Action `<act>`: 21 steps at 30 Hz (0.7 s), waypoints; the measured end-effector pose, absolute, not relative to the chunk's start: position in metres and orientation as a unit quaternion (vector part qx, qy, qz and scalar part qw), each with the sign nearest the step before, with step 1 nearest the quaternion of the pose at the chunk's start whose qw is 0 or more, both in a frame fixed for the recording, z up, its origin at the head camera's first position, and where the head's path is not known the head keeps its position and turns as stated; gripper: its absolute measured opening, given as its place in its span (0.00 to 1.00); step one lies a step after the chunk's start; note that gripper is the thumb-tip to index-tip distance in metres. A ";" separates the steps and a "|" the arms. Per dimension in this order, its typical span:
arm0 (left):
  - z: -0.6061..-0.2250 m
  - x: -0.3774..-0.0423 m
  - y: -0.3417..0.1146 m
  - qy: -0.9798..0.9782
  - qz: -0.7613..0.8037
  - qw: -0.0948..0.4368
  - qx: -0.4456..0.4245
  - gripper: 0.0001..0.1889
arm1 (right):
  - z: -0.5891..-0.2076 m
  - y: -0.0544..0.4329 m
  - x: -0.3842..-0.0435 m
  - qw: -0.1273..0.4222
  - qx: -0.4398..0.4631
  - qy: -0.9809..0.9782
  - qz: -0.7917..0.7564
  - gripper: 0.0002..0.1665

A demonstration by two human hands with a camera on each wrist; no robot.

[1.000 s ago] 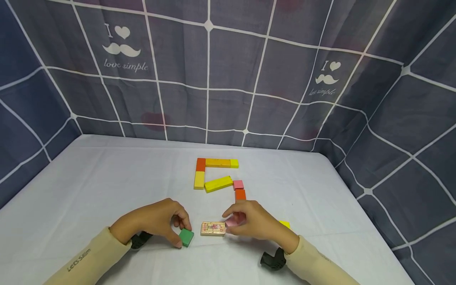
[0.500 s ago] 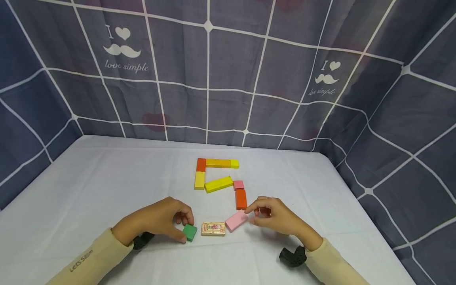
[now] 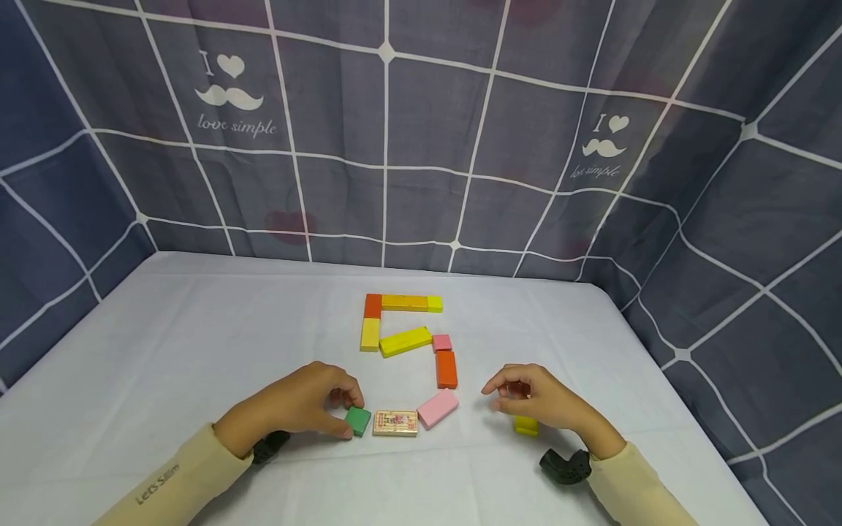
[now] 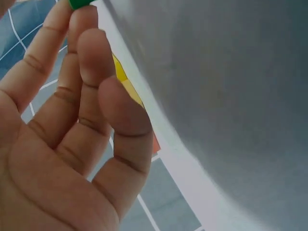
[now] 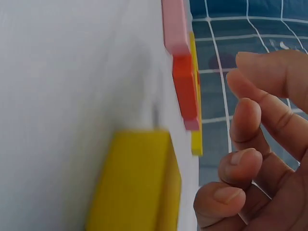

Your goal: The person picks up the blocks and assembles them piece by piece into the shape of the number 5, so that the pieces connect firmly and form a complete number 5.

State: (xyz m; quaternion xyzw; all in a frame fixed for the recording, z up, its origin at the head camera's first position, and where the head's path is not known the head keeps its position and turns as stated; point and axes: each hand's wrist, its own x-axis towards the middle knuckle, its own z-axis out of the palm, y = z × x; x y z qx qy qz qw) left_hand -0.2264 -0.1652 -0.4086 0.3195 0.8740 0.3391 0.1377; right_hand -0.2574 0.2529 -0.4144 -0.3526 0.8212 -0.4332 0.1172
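Between thumb and fingertips, my left hand [image 3: 305,402] pinches a small green block [image 3: 358,421] low over the white tabletop; only a corner of that block shows in the left wrist view. Just right of it lies a tan block with a printed face [image 3: 395,424]. A pink block [image 3: 438,409] slants up from the tan one's right end. My right hand [image 3: 546,396] holds nothing, its fingers loosely bent, off to the right of the pink block. A yellow block [image 5: 130,183] lies below this hand, partly hidden by it in the head view.
Farther back, a winding line of blocks runs from an orange-red block [image 3: 446,370] through a small pink block [image 3: 441,342] and a slanted yellow block [image 3: 406,341] to an orange bar [image 3: 404,302]. A dark checked curtain [image 3: 421,197] stands behind the table.
My left hand has slid the green block rightward, close to the printed tan block. The right hand has let go of the pink block and drawn away to the right, uncovering the orange-red block.
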 end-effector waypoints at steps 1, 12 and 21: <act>-0.409 -0.225 -0.164 0.877 0.335 0.134 0.316 0.14 | -0.414 0.255 -0.258 0.120 -0.351 0.821 -0.434 0.08; -0.406 -0.221 -0.159 0.892 0.313 0.112 0.307 0.14 | -0.413 0.282 -0.267 0.149 -0.368 0.812 -0.429 0.08; -0.406 -0.219 -0.156 0.895 0.304 0.109 0.308 0.14 | -0.421 0.300 -0.274 0.201 -0.362 0.802 -0.430 0.14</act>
